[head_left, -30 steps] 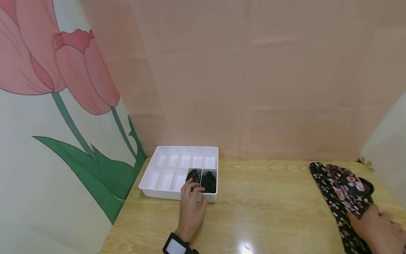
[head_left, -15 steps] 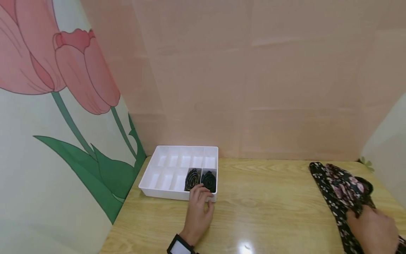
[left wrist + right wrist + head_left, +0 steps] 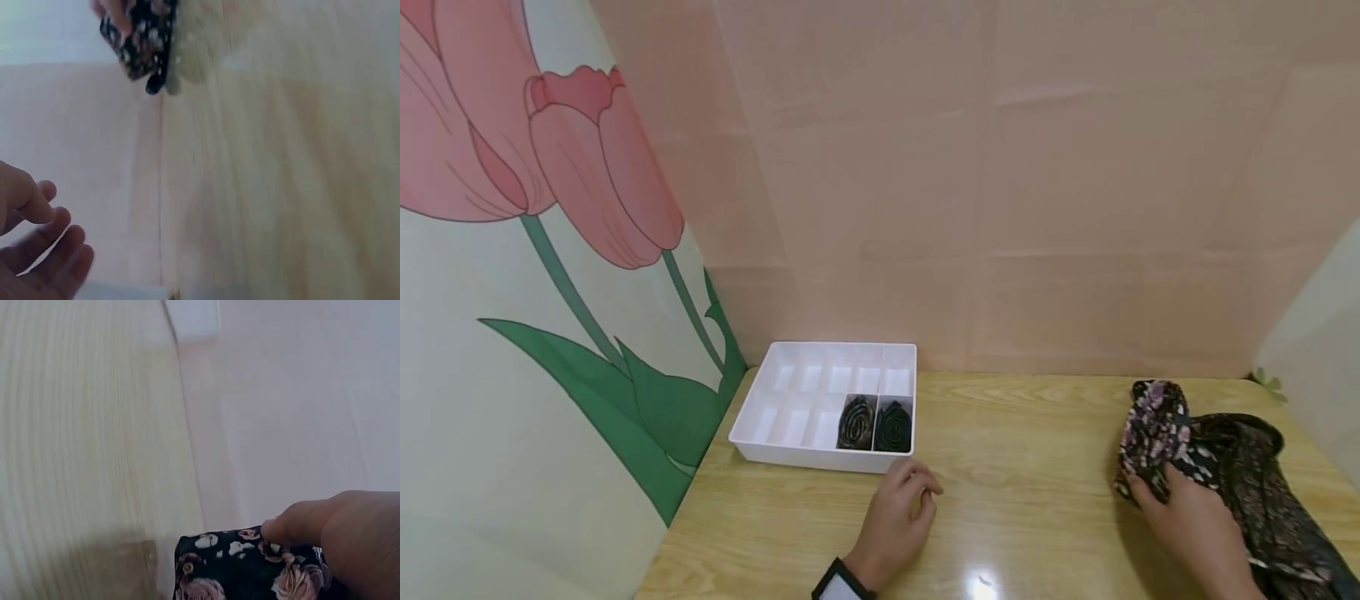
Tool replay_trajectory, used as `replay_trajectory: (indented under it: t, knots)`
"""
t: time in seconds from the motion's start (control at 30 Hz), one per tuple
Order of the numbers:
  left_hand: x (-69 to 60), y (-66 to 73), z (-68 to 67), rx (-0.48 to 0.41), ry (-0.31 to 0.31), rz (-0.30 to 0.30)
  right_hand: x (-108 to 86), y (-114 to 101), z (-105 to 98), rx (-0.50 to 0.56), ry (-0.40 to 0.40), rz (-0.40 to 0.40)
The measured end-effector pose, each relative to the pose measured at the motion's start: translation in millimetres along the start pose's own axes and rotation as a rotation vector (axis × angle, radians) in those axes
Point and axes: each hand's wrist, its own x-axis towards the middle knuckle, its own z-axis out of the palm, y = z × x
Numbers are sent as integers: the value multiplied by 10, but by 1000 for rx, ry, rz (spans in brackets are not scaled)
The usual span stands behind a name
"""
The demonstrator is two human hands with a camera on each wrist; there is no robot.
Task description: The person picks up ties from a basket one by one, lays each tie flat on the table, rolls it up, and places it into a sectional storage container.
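My right hand [image 3: 1198, 521] grips a dark floral cloth [image 3: 1153, 425] at the right of the table. In the right wrist view, the thumb [image 3: 300, 522] presses on that cloth [image 3: 250, 569], printed with pink roses. More dark patterned cloth [image 3: 1262, 492] lies beside and under the right forearm. My left hand [image 3: 891, 521] holds nothing, its fingers loosely bent, just in front of the white divided tray [image 3: 808, 458]. Two rolled dark cloths [image 3: 856, 423] sit in neighbouring compartments at the tray's front right. The left wrist view shows the left hand [image 3: 44, 237] apart from the cloth [image 3: 147, 40].
The wooden table [image 3: 1022, 483] stretches between the tray and the cloths. A pinkish-brown covering [image 3: 985, 192] rises behind it. A wall with printed tulips [image 3: 602, 167] borders the left side, and a pale wall [image 3: 1318, 350] the right.
My left hand has moved right and towards me, away from the rolled cloths. My right hand has lifted the floral cloth and shifted it left, uncovering a brownish patterned cloth.
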Motion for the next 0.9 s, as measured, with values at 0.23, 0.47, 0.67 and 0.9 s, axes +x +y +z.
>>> replay_trajectory:
  t: [0.23, 0.47, 0.67, 0.9]
  knots:
    - [-16, 223, 203, -173, -270, -159, -258, -712, 307, 216, -41, -212]
    - [-13, 382, 310, -359, -512, -409, -532, -1217, 597, 500, -208, -328]
    - [20, 356, 301, -412, -442, -509, -596, -1345, 636, 537, -278, -438]
    - [143, 335, 186, -236, -324, -215, -565, -1278, 643, 462, -329, -595]
